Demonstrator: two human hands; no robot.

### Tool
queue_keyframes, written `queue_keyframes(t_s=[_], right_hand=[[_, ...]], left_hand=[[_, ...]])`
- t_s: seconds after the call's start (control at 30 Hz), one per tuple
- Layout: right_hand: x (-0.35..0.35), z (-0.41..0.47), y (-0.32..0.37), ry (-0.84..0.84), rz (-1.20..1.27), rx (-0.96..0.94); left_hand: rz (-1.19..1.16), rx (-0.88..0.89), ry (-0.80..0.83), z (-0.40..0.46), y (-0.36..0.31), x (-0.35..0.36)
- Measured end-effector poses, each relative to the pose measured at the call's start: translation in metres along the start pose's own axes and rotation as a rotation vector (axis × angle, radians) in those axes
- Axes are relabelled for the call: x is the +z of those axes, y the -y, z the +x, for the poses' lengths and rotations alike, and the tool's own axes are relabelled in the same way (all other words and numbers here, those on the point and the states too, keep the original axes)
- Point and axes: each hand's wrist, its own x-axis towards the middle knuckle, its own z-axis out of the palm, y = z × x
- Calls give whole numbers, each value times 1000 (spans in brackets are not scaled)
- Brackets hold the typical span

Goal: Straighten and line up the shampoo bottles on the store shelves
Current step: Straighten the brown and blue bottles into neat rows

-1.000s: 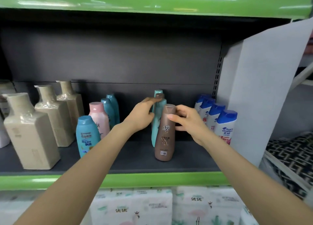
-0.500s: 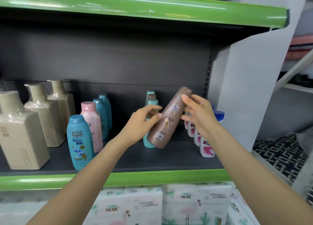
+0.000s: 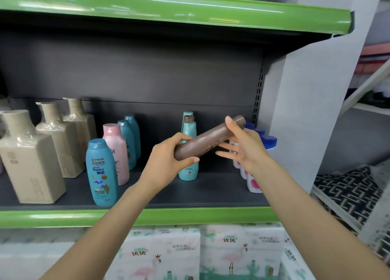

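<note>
Two bare forearms come in from bottom of frame, no sleeves in view up to the edge. Left hand (image 3: 168, 159) and right hand (image 3: 245, 147): no gloves, no rings, no watch or bracelet on either wrist. Fingers (image 3: 230, 123) slim, nails short, plain, no polish seen. Left thumb (image 3: 190, 160) nail also short & plain. No marks, tattoos or bandages visible on hands or forearms. Rest of the person out of shot.
</note>
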Motion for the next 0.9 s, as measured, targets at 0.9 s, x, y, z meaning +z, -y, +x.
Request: queue_keyframes(t_s=[0.9], right_hand=[[-11, -15, -12, 329, 303, -73]], left_hand=[[-64, 35, -211, -40, 6, 0]])
